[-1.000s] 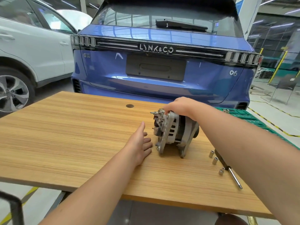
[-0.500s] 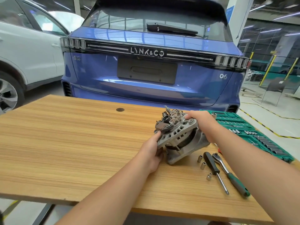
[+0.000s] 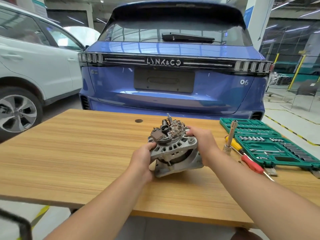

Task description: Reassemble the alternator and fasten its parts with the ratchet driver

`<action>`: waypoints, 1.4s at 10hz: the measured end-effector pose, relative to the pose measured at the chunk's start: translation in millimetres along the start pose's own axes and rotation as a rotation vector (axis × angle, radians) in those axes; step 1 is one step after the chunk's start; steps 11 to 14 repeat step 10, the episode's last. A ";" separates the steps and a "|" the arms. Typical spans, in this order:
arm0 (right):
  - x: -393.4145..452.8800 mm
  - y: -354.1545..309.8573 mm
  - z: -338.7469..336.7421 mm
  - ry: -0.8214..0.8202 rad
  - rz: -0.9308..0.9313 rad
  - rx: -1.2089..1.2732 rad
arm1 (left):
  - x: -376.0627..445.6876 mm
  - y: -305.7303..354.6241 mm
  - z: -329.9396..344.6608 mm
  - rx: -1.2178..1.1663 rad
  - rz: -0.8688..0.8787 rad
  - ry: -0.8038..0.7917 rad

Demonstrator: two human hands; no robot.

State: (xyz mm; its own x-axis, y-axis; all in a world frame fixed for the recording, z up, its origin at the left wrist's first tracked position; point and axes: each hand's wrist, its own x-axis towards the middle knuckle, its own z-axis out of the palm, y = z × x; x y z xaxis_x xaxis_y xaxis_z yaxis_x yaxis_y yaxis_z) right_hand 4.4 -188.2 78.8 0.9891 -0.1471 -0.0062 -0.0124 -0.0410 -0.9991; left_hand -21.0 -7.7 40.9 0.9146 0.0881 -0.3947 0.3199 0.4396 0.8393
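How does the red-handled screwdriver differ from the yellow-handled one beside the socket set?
The red-handled screwdriver lies nearer the table's front edge, its whole handle showing; the yellow-handled screwdriver lies farther back, partly hidden behind the upright metal socket driver. Red's handle looks longer than yellow's. Both rest untouched on the wooden table, left of the green socket case.

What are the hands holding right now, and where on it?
Both hands hold the alternator over the table. The left hand grips the housing rim on its left side; the right hand grips the rim on the right.
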 end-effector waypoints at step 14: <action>-35.3 25.8 -43.0 0.010 0.059 0.069 | -43.3 -23.2 -67.3 -0.152 0.158 -0.125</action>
